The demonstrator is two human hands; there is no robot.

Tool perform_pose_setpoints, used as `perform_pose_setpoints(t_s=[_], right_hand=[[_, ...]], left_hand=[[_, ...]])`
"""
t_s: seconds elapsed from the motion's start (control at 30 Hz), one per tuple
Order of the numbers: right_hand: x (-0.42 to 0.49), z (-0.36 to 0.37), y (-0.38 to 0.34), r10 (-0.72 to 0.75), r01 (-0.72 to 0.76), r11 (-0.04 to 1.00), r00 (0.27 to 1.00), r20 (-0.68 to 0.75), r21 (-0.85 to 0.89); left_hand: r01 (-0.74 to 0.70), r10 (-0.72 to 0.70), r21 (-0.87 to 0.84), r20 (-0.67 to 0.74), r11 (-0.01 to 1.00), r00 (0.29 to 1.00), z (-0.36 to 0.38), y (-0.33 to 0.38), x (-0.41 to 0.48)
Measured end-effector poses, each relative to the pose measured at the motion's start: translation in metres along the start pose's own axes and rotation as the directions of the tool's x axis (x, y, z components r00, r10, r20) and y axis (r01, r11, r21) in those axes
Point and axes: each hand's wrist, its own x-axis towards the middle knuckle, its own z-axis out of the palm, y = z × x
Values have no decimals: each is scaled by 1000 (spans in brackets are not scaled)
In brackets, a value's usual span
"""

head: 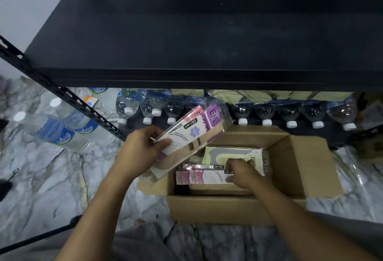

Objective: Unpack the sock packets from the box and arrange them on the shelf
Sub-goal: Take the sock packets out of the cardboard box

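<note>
An open cardboard box stands on the marble floor below a black metal shelf. My left hand grips a few sock packets with purple and pink labels, held tilted above the box's left flap. My right hand reaches into the box and pinches a pink-labelled sock packet that lies on top of others. A green-and-grey packet lies behind it in the box.
A row of water bottles lies on the lower shelf level behind the box, with pale green packets above them. More bottles lie on the floor at left, past the shelf's slanted upright.
</note>
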Motion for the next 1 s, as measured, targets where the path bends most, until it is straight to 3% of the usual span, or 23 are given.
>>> perform_pose_setpoints(t_s=[0.2, 0.33, 0.53, 0.77, 1.0], right_hand=[[-16, -18, 10, 18, -19, 986, 1000, 8, 164], [-42, -52, 19, 34, -11, 953, 997, -70, 303], [-96, -97, 33, 43, 26, 926, 984, -171, 377], [-173, -133, 48, 98, 9, 927, 958, -268, 374], [-253, -172, 40, 109, 48, 903, 936, -334, 427]], left_hand=[[12, -12, -74, 9, 997, 1000, -1, 0, -3], [1, -4, -152, -22, 988, 1000, -5, 5, -10], [-97, 86, -157, -73, 983, 994, -14, 19, -27], [-126, 125, -100, -10, 987, 992, -27, 32, -57], [-208, 153, -298, -199, 931, 968, -55, 48, -95]])
